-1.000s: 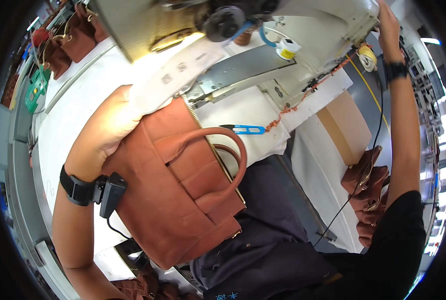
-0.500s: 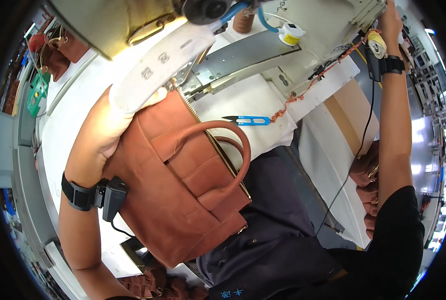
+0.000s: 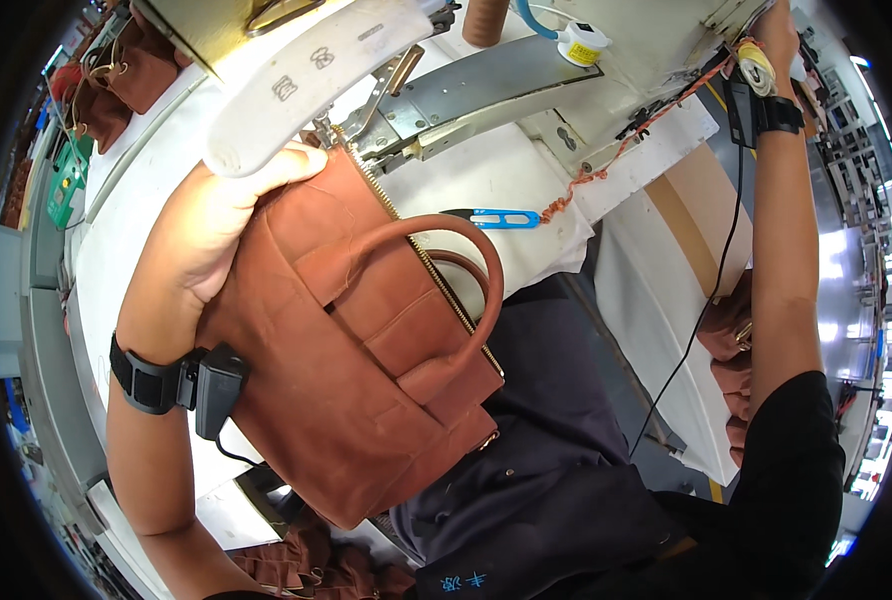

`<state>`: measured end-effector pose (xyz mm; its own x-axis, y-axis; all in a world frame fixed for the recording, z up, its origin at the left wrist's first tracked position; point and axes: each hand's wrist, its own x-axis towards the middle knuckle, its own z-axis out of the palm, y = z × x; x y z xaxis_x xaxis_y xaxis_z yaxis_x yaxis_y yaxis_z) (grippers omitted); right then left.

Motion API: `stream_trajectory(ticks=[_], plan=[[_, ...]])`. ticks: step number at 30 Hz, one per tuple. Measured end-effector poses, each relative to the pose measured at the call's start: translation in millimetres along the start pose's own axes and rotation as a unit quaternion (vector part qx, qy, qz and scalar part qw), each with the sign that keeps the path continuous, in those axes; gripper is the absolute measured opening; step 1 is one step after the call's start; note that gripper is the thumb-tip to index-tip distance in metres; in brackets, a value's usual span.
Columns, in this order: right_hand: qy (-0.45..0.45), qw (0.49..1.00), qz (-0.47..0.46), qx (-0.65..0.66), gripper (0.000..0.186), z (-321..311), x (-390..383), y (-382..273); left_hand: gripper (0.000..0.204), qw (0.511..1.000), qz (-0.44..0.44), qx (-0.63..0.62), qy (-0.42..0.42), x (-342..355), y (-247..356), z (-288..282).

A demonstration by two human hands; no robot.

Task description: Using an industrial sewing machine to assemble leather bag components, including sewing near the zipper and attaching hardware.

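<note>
A reddish-brown leather handbag (image 3: 316,400) with two rounded handles (image 3: 491,270) and a brass-toothed zipper (image 3: 436,275) along its top edge hangs tilted from the sewing machine down over my lap. My left hand (image 3: 241,200) grips the bag's upper corner, thumb and fingers pressed on the leather close by the presser foot (image 3: 334,132). Partly covering that hand is a white curved machine part (image 3: 296,95). Up at the far right, my right hand (image 3: 778,40) reaches to the end of the machine, its fingers mostly hidden.
Blue thread snips (image 3: 506,218) lie on white cloth (image 3: 486,180), tied to an orange cord (image 3: 606,172). A brown thread spool (image 3: 486,20) stands behind the machine arm (image 3: 496,95). More brown bags sit at the upper left (image 3: 136,70) and lower right. A black cable (image 3: 711,300) hangs from my right wrist.
The picture has shifted slightly, with the machine head, bag top and left hand sitting higher in it. My left hand keeps its grip; the right stays at the machine's end.
</note>
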<state>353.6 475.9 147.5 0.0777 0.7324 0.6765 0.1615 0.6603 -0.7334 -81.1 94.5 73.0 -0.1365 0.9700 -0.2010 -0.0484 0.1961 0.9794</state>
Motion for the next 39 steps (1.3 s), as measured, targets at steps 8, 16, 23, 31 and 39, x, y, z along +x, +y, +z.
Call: stream_trajectory(ticks=[8, 16, 23, 31, 39], plan=[[0.016, 0.997, -0.077, 0.027, 0.068, -14, 41, 59, 0.031, 0.999, 0.008, -0.004, 0.035, -5, 2, 6], [0.054, 0.98, -0.19, -0.032, 0.062, -39, 79, 110, 0.034, 1.0, 0.011, -0.01, -0.013, -6, 2, 3], [0.053, 0.998, 0.036, -0.012, 0.063, -21, 18, 52, 0.035, 0.999, 0.018, 0.025, -0.015, -4, -3, -5], [0.041, 0.996, 0.078, 0.014, 0.066, -11, -5, 38, 0.037, 1.0, 0.002, 0.008, -0.011, -5, -4, -7], [0.021, 0.996, -0.016, -0.08, 0.062, 10, 3, -53, 0.042, 0.999, -0.01, 0.036, 0.026, -3, 1, 5]])
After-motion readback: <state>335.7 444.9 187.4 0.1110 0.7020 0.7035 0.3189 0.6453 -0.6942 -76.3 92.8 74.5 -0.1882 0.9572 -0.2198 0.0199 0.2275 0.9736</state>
